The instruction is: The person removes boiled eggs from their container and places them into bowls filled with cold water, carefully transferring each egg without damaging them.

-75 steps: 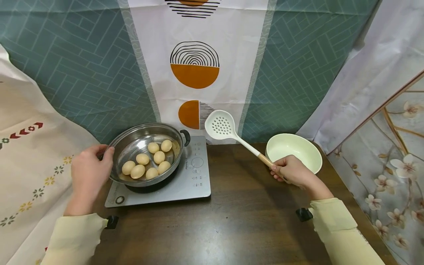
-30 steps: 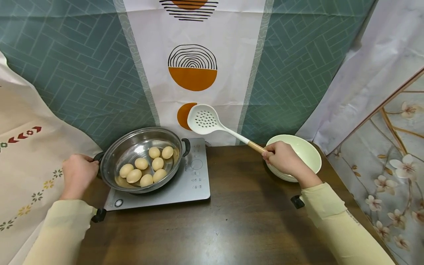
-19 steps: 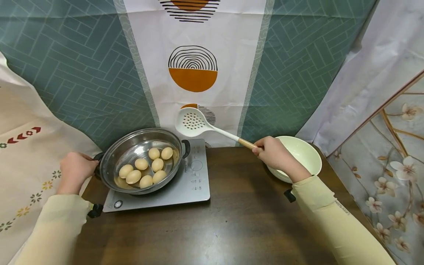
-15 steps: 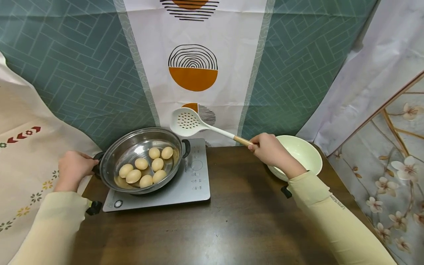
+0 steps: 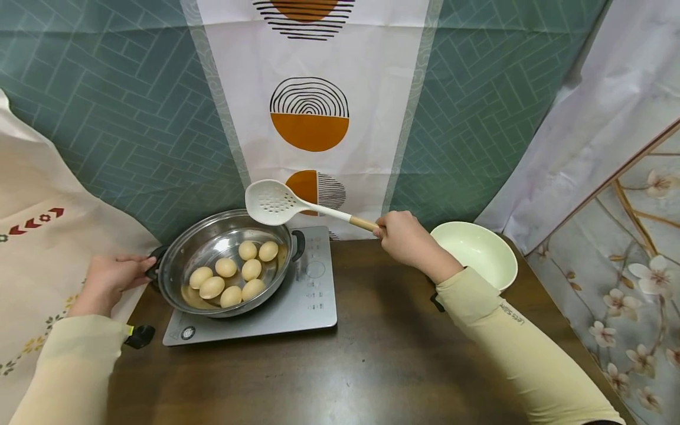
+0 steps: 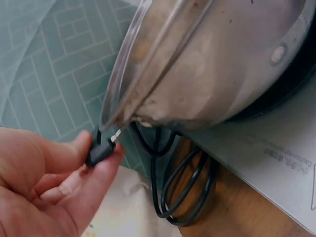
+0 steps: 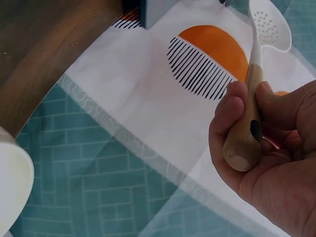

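Note:
My right hand [image 5: 406,239] grips the wooden handle of a white slotted skimmer [image 5: 272,202]; its perforated head hangs in the air over the back right rim of the pan. In the right wrist view the fingers wrap round the wooden handle [image 7: 243,133]. My left hand [image 5: 113,277] pinches the black side handle [image 6: 100,151] of a steel pan [image 5: 183,248] between thumb and fingers. Several brown eggs [image 5: 211,287] lie in shallow liquid in the pan, which sits on a flat silver induction cooker [image 5: 310,307].
A pale green bowl [image 5: 486,251] stands at the back right of the dark wooden table [image 5: 340,366], partly behind my right forearm. A black power cord [image 6: 170,192] lies coiled beside the cooker. Patterned cloth [image 5: 473,118] hangs behind and on both sides.
The skimmer and my right hand have moved left, from near the bowl to over the pan's edge. My left hand went from the pan's rim to its side handle; the pan shifted slightly left.

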{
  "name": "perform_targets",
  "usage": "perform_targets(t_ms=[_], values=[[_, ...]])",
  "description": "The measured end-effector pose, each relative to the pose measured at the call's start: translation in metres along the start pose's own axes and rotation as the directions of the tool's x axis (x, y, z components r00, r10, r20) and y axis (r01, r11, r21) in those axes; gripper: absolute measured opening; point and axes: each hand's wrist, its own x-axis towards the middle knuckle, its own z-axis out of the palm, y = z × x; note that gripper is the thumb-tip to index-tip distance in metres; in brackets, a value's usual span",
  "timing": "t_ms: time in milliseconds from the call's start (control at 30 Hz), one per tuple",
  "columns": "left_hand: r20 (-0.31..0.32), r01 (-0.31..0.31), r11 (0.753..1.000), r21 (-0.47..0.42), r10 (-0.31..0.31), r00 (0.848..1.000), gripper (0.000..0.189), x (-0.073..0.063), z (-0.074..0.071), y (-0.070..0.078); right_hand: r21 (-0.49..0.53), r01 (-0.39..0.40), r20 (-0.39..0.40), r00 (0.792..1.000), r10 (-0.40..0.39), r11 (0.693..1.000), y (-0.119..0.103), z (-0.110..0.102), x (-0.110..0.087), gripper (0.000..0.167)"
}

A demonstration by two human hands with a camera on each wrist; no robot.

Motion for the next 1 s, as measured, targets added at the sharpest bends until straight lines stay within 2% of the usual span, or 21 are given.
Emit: perform_targets(t_ms=[67,167,300,400,633,733,867,1000], values=[[0.047,0.050,0.992,-0.112,-0.045,0.998,0.005,0.001,-0.003,-0.003,-0.016,0.015,-0.003,1.000,-0.015,1.000,-0.005,0.003,0.002,0.019],[0.086,0.102,0.971,-0.218,-0.085,0.993,0.015,0.003,-0.004,-0.003,-0.044,0.041,-0.009,0.999,-0.041,0.998,-0.012,0.005,0.006,0.018],[0.091,0.141,0.953,-0.269,-0.121,0.989,0.018,0.004,-0.001,0.000,-0.083,0.076,-0.017,0.997,-0.078,0.994,-0.019,0.006,0.011,0.016],[0.084,0.162,0.946,-0.281,-0.144,0.986,0.019,0.005,0.001,0.002,-0.112,0.088,-0.033,0.995,-0.092,0.990,-0.022,0.008,0.014,0.014],[0.058,0.127,0.966,-0.227,-0.116,0.992,0.023,0.003,0.002,0.000,-0.208,0.119,-0.007,0.992,-0.123,0.971,-0.034,0.017,0.018,0.010],[0.051,0.131,0.963,-0.236,-0.122,0.991,0.022,0.003,0.002,-0.002,-0.251,0.123,-0.004,0.992,-0.128,0.960,-0.040,0.021,0.019,0.007],[0.061,0.140,0.960,-0.244,-0.129,0.990,0.020,0.003,0.003,-0.004,-0.284,0.118,-0.007,0.992,-0.125,0.951,-0.046,0.026,0.022,0.009],[0.075,0.134,0.961,-0.242,-0.119,0.990,0.020,0.002,0.000,-0.004,-0.289,0.147,-0.016,0.987,-0.158,0.946,-0.052,0.031,0.027,0.010]])
